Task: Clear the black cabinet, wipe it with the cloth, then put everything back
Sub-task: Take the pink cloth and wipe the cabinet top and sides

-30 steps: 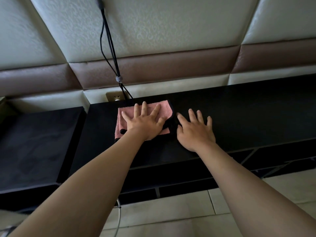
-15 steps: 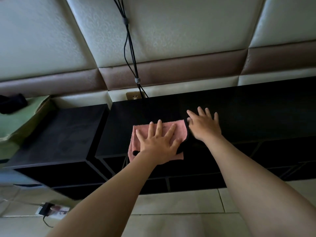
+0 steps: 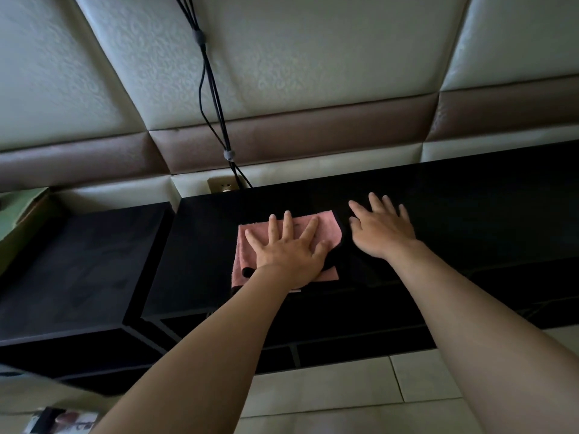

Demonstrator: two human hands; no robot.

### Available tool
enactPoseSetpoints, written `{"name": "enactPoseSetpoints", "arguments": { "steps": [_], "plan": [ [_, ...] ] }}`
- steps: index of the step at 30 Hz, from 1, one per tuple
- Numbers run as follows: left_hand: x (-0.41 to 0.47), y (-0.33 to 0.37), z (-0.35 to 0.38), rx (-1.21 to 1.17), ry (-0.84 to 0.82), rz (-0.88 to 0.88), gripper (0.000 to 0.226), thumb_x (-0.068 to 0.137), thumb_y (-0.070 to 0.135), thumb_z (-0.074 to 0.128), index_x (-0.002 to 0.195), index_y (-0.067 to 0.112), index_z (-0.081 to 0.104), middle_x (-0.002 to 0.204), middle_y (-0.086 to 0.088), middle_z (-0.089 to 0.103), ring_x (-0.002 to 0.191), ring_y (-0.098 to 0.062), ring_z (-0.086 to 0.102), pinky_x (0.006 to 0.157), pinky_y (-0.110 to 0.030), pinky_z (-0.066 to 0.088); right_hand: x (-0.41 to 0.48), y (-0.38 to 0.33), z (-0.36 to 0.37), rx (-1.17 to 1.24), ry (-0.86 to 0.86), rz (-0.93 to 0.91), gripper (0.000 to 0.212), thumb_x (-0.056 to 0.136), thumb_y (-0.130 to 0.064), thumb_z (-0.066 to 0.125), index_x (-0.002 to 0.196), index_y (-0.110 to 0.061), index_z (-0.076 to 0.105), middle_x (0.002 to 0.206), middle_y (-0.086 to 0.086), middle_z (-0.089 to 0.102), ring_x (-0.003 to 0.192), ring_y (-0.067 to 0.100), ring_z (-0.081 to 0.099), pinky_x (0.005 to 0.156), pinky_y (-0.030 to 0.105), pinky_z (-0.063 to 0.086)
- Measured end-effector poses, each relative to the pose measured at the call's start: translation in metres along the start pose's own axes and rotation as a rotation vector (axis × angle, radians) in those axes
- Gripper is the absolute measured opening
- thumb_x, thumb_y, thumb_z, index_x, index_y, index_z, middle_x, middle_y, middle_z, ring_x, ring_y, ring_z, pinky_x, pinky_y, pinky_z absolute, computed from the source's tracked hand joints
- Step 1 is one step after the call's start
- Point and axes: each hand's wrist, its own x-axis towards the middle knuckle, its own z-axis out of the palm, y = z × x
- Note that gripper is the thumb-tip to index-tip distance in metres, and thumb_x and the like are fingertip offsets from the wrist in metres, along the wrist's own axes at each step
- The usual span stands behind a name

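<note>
A long black cabinet [image 3: 470,220] runs along the padded wall. On its top lies a folded pink cloth [image 3: 326,228]. My left hand [image 3: 288,252] presses flat on the cloth, fingers spread. My right hand [image 3: 380,231] lies flat on the bare cabinet top just right of the cloth, fingers apart, holding nothing. Nothing else shows on the cabinet top.
A lower black unit [image 3: 78,264] adjoins the cabinet on the left. Black cables [image 3: 213,89] hang down the wall to a socket [image 3: 222,186] behind the cabinet. Pale floor tiles [image 3: 344,386] lie below. A green surface [image 3: 18,211] is at far left.
The cloth under my left hand went from the back of the top toward the front edge and is back near the middle. My right hand stayed flat beside it.
</note>
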Motion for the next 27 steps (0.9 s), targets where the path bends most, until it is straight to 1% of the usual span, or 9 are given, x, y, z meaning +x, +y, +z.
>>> {"name": "enactPoseSetpoints", "arguments": {
  "steps": [6, 12, 19, 22, 25, 27],
  "plan": [
    [0.049, 0.004, -0.007, 0.004, 0.028, -0.023, 0.065, 0.092, 0.073, 0.002, 0.153, 0.053, -0.01, 0.168, -0.003, -0.014, 0.152, -0.033, -0.02, 0.107, -0.078, -0.011, 0.03, 0.011, -0.004, -0.011, 0.031, -0.028, 0.056, 0.105, -0.047, 0.02, 0.16, -0.042, 0.009, 0.17, 0.003, -0.001, 0.156, 0.027, -0.004, 0.125, 0.051, 0.0],
    [0.095, 0.004, -0.014, -0.003, 0.048, -0.034, 0.066, 0.091, 0.073, 0.004, 0.153, 0.053, -0.008, 0.168, -0.003, -0.013, 0.153, -0.033, -0.018, 0.108, -0.078, -0.01, 0.045, 0.015, 0.003, -0.005, 0.034, -0.034, 0.057, 0.104, -0.051, 0.014, 0.159, -0.043, 0.006, 0.17, 0.0, -0.002, 0.156, 0.025, -0.006, 0.124, 0.052, -0.003],
    [0.132, 0.007, -0.02, -0.017, 0.06, -0.057, 0.069, 0.09, 0.071, 0.005, 0.155, 0.05, -0.003, 0.169, -0.003, -0.005, 0.154, -0.034, -0.013, 0.107, -0.078, -0.01, 0.048, 0.018, 0.008, 0.005, 0.095, -0.044, 0.056, 0.104, -0.045, 0.016, 0.16, -0.039, 0.013, 0.17, 0.001, 0.005, 0.156, 0.025, -0.001, 0.125, 0.052, 0.0],
    [0.143, 0.009, -0.024, -0.026, 0.072, -0.075, 0.068, 0.09, 0.07, 0.009, 0.155, 0.049, 0.003, 0.168, -0.005, 0.005, 0.154, -0.035, -0.005, 0.107, -0.079, -0.009, 0.049, 0.019, 0.01, 0.004, 0.106, -0.044, 0.056, 0.104, -0.044, 0.018, 0.159, -0.039, 0.014, 0.17, 0.001, 0.006, 0.156, 0.025, -0.001, 0.125, 0.052, 0.001],
    [0.153, 0.011, -0.027, -0.018, 0.091, -0.079, 0.066, 0.09, 0.07, 0.01, 0.152, 0.048, 0.015, 0.162, -0.01, 0.022, 0.15, -0.038, 0.011, 0.106, -0.08, -0.006, 0.052, 0.019, 0.01, 0.003, 0.099, -0.044, 0.056, 0.104, -0.045, 0.018, 0.159, -0.039, 0.013, 0.17, 0.001, 0.005, 0.156, 0.025, -0.001, 0.125, 0.052, 0.001],
    [0.157, 0.012, -0.028, -0.012, 0.093, -0.074, 0.064, 0.09, 0.07, 0.01, 0.149, 0.046, 0.02, 0.158, -0.013, 0.028, 0.147, -0.039, 0.017, 0.107, -0.08, -0.003, 0.053, 0.019, 0.01, 0.001, 0.101, -0.04, 0.055, 0.104, -0.045, 0.019, 0.159, -0.04, 0.013, 0.17, 0.001, 0.006, 0.156, 0.025, -0.001, 0.125, 0.053, 0.001]
  ]
}}
